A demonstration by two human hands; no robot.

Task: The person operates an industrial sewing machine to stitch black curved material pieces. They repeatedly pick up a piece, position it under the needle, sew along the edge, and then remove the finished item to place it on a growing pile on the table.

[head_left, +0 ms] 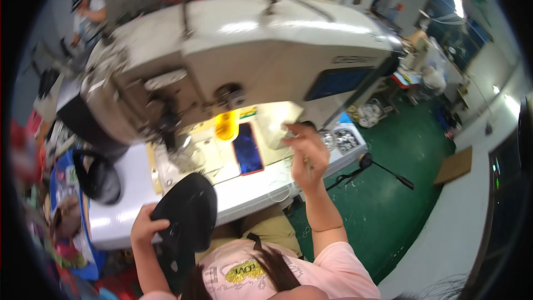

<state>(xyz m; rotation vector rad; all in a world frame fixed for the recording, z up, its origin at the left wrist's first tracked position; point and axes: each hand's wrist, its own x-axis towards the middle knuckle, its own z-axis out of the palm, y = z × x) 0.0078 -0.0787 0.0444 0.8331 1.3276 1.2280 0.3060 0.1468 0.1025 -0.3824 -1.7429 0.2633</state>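
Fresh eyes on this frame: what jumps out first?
The big pale sewing machine stretching across the upper middle. Next, the black curved piece held in the left hand, low and left of centre, in front of the table. Then the red-edged phone lying under the machine's arm, with the right hand raised to its right.

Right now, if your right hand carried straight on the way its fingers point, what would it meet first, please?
Probably the pale object just left of the right hand, under the sewing machine, though depth is unclear, so it might pass in front.
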